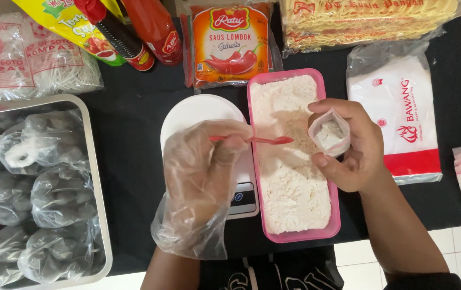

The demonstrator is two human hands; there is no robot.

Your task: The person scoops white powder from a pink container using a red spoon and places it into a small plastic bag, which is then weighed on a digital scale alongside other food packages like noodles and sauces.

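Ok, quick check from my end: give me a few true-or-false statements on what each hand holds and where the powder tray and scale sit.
1. The left hand wears a clear plastic glove. True.
2. It holds a blue fork. False: a red spoon.
3. The right hand holds a small open bag. True.
4. The pink tray is empty. False: it holds white powder.
5. The white scale sits left of the tray. True.
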